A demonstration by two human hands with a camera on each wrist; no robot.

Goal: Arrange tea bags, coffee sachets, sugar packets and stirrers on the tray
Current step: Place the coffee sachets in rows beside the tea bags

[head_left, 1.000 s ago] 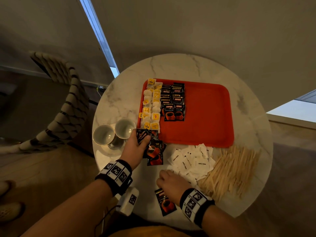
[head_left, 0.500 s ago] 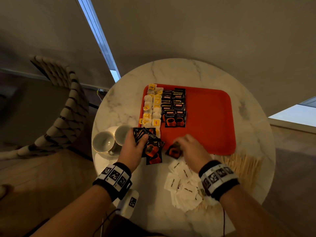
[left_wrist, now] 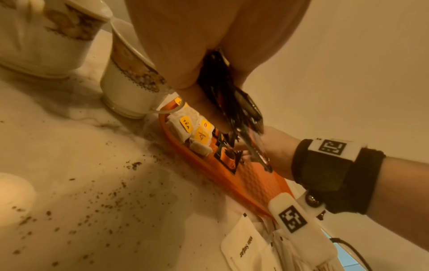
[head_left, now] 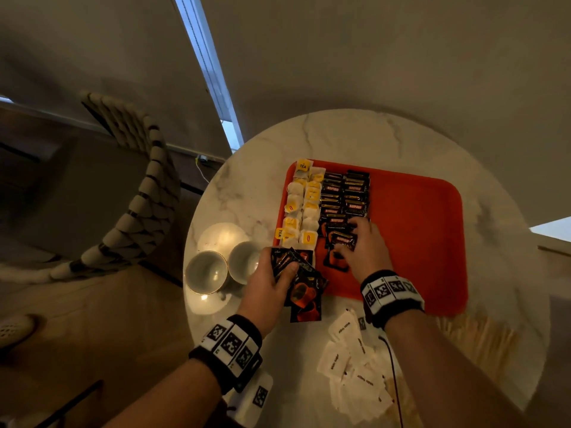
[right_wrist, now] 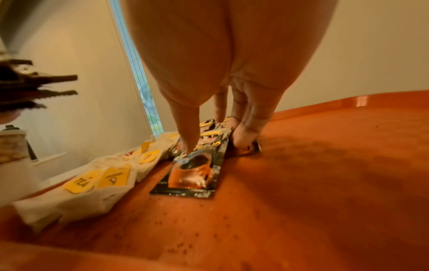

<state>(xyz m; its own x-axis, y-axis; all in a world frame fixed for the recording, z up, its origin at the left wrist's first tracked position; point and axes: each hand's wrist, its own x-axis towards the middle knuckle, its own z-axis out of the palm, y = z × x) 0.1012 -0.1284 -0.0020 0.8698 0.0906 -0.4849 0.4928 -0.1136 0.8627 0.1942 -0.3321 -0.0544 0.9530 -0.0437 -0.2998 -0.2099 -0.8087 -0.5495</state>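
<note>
Two hands are at work over the orange tray (head_left: 417, 230). Half a second ago the right hand (head_left: 366, 251) hovered at the tray's near edge with a coffee sachet pinched in it; now it has moved up beside the two dark sachet columns (head_left: 344, 196), and its straight fingers press that coffee sachet (head_left: 336, 253) flat onto the tray floor at the near end of the left column, just right of the tea bags (head_left: 301, 205). The left hand (head_left: 272, 284) has stayed put at the tray's near left corner, thumb and fingers clamped on a fanned stack of sachets (head_left: 301, 284). Sugar packets (head_left: 352, 366) and wooden stirrers (head_left: 482, 344) still lie on the marble table (head_left: 247, 189), off the tray. From the right wrist, the thumb tip (right_wrist: 189, 146) rests on the sachet's printed cup, a detail the head view blurs. From the left wrist, dark crumbs scattered over the marble and the patterned band on the nearer cup (left_wrist: 132, 80) show, neither visible from the head.
</note>
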